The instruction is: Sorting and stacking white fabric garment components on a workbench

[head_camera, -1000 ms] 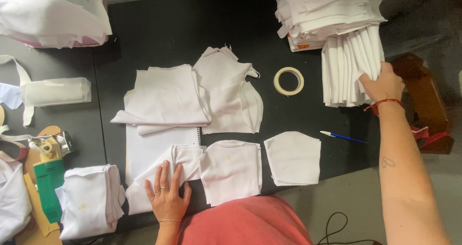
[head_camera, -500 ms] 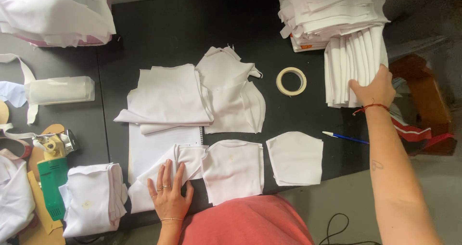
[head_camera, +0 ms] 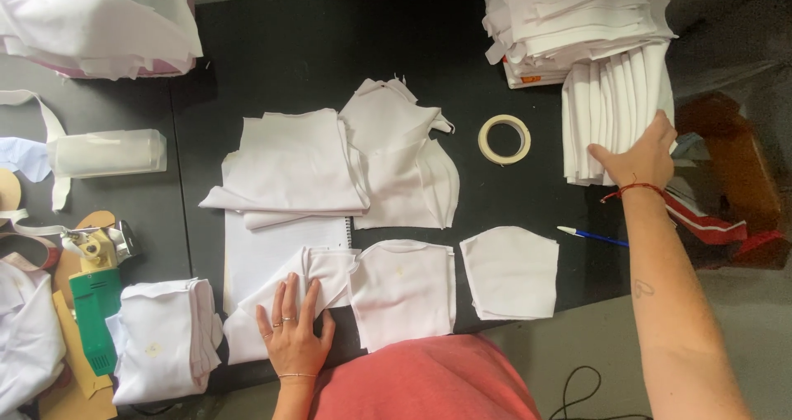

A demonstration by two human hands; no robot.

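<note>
left hand [head_camera: 290,331]: lies flat, fingers spread, pressing on a folded white piece [head_camera: 276,304] at the near edge of the table [head_camera: 313,49]; it pinches nothing.
right hand [head_camera: 639,156]: reaches to the far right corner of the table, its grip laid open over the row of folded cloths [head_camera: 610,110]; fingers rest on the outermost ones, and I cannot tell whether any cloth is pinched.
stack [head_camera: 577,16]: tall pile of white cloth just behind the row, touching it, its edges ragged.
row risk: the cloths stand on edge at the right edge of the table; a pull on one could drag its neighbours over or off the edge.
stack risk: tugging the row may unsettle the pile leaning on it.
near pieces: two cut pieces [head_camera: 403,292] [head_camera: 511,271] lie at the near edge; the reaching forearm crosses close by and could sweep the right one.
pen [head_camera: 590,236]: under the forearm, near the right edge, easily knocked off.
tape [head_camera: 504,139]: just left of the row, apart from it.
</note>
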